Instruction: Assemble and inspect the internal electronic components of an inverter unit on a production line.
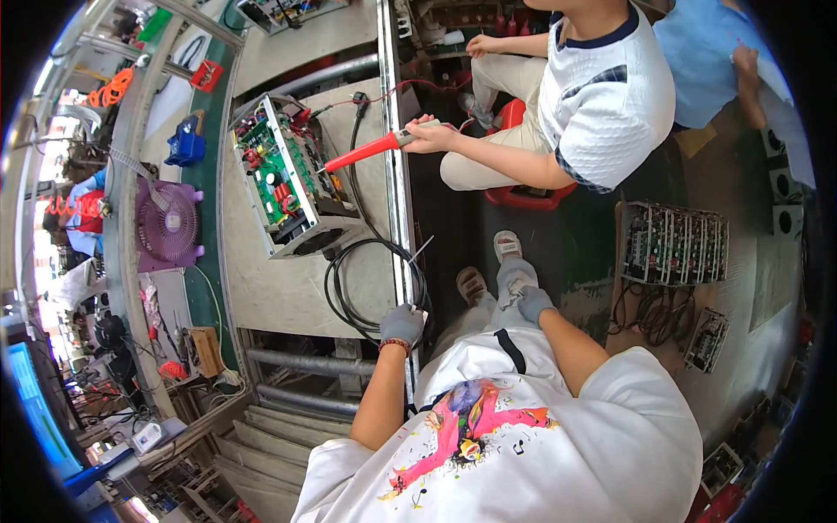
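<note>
My left hand [402,326], in a grey glove, is at the front edge of the workbench [270,301], beside a coiled black cable [334,292]. Its fingers are curled at the metal rail, with a small pale bit at their tips that I cannot make out. Low over my leg, my gloved right hand [534,304] has its fingers bent beside a crumpled whitish patch, perhaps cloth. On the bench sits an opened metal-cased unit [292,179] with green circuit boards. A seated co-worker's hand [432,137] points a red probe [362,154] at its boards.
A purple fan [169,224] and a blue clamp-like tool [185,142] lie beyond the bench. The co-worker sits on a red stool [527,199]. Circuit-board units [676,244] and tangled black cables [654,314] are at the right. Metal bars [314,362] run below the bench.
</note>
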Available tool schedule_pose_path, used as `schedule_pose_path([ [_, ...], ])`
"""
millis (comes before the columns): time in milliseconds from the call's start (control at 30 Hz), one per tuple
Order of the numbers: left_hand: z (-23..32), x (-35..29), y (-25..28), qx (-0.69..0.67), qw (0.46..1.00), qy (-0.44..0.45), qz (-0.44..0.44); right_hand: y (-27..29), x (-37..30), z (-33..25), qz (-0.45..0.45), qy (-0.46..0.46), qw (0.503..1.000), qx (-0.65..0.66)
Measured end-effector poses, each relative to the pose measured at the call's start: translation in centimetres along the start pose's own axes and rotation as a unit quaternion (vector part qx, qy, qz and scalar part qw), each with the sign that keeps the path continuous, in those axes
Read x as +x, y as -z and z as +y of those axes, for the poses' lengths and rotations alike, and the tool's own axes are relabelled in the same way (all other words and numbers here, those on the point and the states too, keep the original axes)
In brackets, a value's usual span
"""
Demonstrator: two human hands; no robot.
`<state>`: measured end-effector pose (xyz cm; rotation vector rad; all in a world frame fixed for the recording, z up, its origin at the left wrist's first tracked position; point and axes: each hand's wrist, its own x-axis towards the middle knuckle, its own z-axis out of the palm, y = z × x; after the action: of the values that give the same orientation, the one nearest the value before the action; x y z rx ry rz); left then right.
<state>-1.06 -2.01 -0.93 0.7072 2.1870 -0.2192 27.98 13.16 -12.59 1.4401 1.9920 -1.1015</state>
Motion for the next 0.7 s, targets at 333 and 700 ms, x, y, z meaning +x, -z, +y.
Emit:
schedule_pose_path([
  [333, -0.6, 0.7, -0.3, -0.015, 0.999, -0.019, 0.022, -1.1, 0.6, 0.7, 0.012, -0.002, 1.000, 0.022],
  [700, 0.1, 0.6, 1.2, -0.016, 1.000, 0.006, -0.025, -0.4, 0.0, 0.5, 0.003, -0.016, 0.999, 0.041],
])
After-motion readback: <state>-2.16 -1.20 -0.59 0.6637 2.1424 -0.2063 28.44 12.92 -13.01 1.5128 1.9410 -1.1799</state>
